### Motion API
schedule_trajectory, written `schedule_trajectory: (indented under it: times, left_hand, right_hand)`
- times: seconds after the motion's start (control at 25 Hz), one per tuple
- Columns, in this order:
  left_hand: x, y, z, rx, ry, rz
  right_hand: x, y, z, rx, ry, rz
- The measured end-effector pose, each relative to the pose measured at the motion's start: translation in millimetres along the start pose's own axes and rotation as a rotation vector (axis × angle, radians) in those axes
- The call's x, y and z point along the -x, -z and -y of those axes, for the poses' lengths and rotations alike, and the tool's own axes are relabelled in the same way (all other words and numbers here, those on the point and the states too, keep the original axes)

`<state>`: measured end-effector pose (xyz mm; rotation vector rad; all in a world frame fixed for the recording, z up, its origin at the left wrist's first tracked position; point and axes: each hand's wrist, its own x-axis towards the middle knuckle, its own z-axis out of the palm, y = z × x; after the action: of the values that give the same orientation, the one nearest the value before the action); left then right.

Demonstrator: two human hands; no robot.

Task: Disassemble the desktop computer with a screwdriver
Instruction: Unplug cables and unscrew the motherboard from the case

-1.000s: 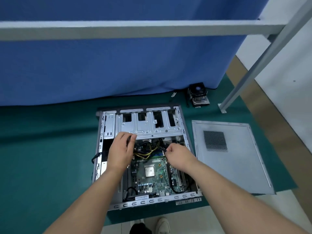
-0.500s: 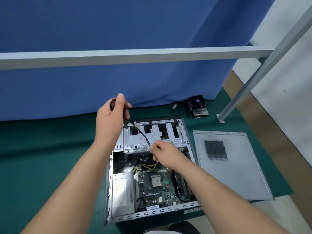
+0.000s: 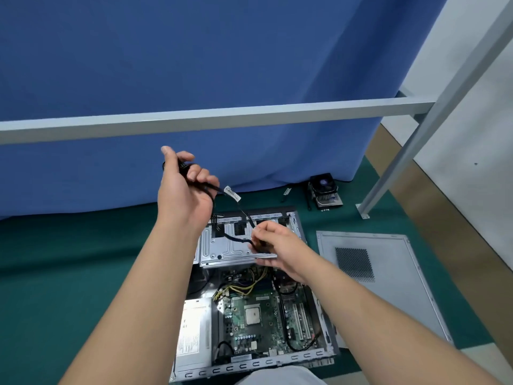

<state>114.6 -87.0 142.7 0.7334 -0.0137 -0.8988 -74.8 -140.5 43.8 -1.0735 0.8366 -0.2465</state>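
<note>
Desktop computer, an open grey metal case (image 3: 251,365), lies on green matting (image 3: 69,273) before a blue curtain (image 3: 194,51). Above it, the left hand (image 3: 184,195) grips a thin black cable (image 3: 234,237); the right hand (image 3: 273,245) pinches its lower run.

Work surface: a dark green mat (image 3: 69,273) that carries every item. The open computer case (image 3: 319,301) lies on its side at the centre, interior facing up. The detached grey side panel (image 3: 394,295), with a mesh vent, lies flat just right of the case. A cooler fan unit (image 3: 324,190) sits beyond the case by the blue curtain (image 3: 194,65). A small dark part (image 3: 286,192) lies left of the fan; its type cannot be determined.
</note>
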Motion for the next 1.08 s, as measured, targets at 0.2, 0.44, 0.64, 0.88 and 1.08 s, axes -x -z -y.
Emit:
schedule_trajectory:
  times: [0.2, 0.44, 0.64, 0.88, 1.08]
  left_hand:
    - [-3.9, 22.8, 20.5, -0.099, 0.013, -0.099]
    - [-8.2, 67.7, 58.7, -0.177, 0.216, -0.18]
    - [21.1, 100.7, 110.8, -0.227, 0.553, -0.136]
    - [7.1, 92.2, 115.7, -0.146, 0.449, -0.192]
    - [-3.2, 98.3, 114.7, -0.255, 0.442, -0.229]
  right_hand:
    - [5.9, 30.0, -7.5, 0.154, 0.001, -0.062]
    - [5.3, 53.6, -6.6, -0.094, 0.038, -0.122]
    - [-3.4, 42.3, -15.5, -0.038, 0.077, -0.242]
    - [6.6, 33.7, -26.0, 0.892, 0.354, -0.257]
    - [5.7, 22.3, -31.8, 1.129, 0.342, -0.228]
